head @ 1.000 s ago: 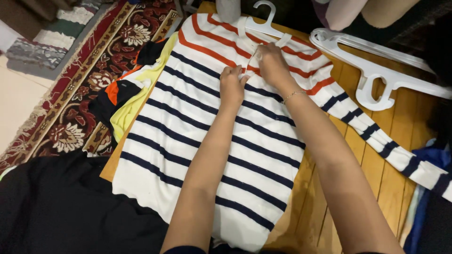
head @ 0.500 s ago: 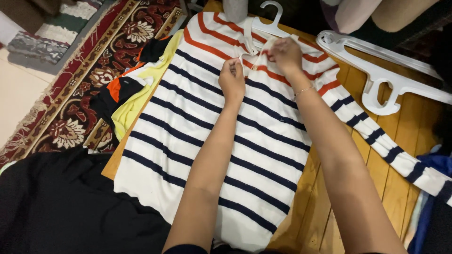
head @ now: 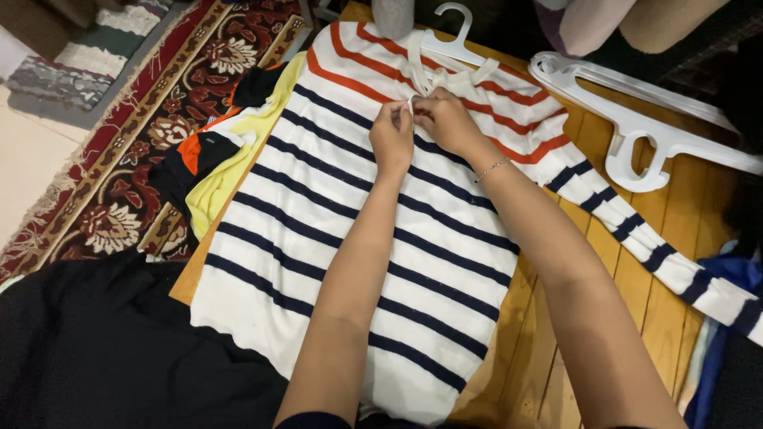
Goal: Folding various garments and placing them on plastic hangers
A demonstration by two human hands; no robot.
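Dark fabric (head: 95, 349) is seen nearest the camera at the lower left, lying beside the hem of a white striped sweater (head: 350, 238). The sweater is spread flat, front up, on a wooden table (head: 636, 318), with navy stripes across the body and red stripes across the chest and shoulders. One sleeve is stretched out to the right over the bare boards. Both forearms are extended up the middle of the garment. The left hand (head: 392, 139) and the right hand (head: 447, 121) are placed side by side, touching, just below the neckline. The fingertips of each hand are pinched together on a small white part of the sweater front; what exactly is gripped cannot be told. A thin bracelet (head: 493, 168) is worn on the right wrist. A yellow, orange and black garment (head: 214, 159) is tucked under the sweater's left edge. A white hanger (head: 449, 36) is set in the neckline at the far end. A second white hanger (head: 636, 127) is laid on the table to the right. A patterned red rug (head: 143, 135) is visible on the floor at the left.
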